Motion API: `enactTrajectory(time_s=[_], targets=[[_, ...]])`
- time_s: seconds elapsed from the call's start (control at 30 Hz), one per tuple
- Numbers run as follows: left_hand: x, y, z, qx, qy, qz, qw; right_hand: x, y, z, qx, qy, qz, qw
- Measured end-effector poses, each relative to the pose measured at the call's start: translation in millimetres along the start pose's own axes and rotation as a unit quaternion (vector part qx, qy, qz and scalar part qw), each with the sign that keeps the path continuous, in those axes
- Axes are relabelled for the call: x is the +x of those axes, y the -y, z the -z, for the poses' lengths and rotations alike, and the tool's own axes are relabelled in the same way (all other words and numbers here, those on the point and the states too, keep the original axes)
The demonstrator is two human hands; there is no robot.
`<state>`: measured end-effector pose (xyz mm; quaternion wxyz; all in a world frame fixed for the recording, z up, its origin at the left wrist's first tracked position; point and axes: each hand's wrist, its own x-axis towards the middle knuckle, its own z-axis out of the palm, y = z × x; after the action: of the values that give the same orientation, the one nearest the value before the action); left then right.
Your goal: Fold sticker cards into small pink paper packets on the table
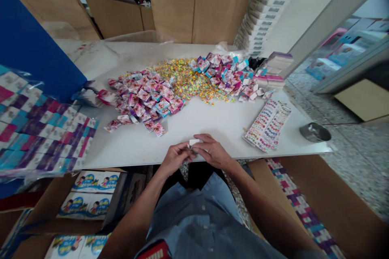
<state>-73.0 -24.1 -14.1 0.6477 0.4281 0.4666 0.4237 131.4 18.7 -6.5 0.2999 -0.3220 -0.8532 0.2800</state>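
Stacked plastic-wrapped packets [42, 133] at far left, white counter [209, 123], left hand [175, 158] and right hand [212, 153] together pinching small white piece [193, 142] at front edge, pink packet heap [142, 99] behind, gold sequins [179, 79], sticker sheets [267, 125], metal bowl [315, 132] at right

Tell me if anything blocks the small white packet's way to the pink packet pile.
Nothing visible: only white tabletop lies between the small white packet, held in the left hand and right hand, and the pink packet pile.

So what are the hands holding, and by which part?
A small white piece, pinched between the left hand and right hand. Fingers hide most of it, so the exact part cannot be told.
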Motion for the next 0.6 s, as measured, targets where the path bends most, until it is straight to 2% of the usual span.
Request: enactTrajectory(time_s=[0.13, 0.23, 0.33, 0.4, 0.47, 0.53, 0.6], targets=[[-2.9, 0.4, 5.0, -0.149, 0.01, 0.047, 0.988, -0.6, 0.2, -6.1, 0.004, -0.014, 0.018, 1.0], [-0.6, 2.7, 4.6, -0.136, 0.005, 0.063, 0.989, -3.7, 0.1, -10.9, 0.056, -0.032, -0.006, 0.998], [2.7, 1.6, 1.4, -0.118, -0.02, 0.069, 0.99, -6.3, 2.1, -11.7, 0.162, -0.05, -0.07, 0.983], [4.4, -0.6, -1.7, -0.118, -0.039, 0.078, 0.989, -7.9, 2.8, -10.9, 0.255, -0.104, -0.145, 0.95], [5.8, -2.9, -4.7, -0.116, -0.053, 0.085, 0.988, -8.9, 2.0, -11.2, 0.343, -0.156, -0.222, 0.899], [7.1, -4.6, -6.7, -0.113, -0.061, 0.083, 0.988, -8.4, 0.6, -13.3, 0.411, -0.152, -0.278, 0.855], [8.7, -5.5, -7.0, -0.107, -0.063, 0.075, 0.989, -5.7, -0.1, -16.4, 0.455, -0.114, -0.303, 0.83]])
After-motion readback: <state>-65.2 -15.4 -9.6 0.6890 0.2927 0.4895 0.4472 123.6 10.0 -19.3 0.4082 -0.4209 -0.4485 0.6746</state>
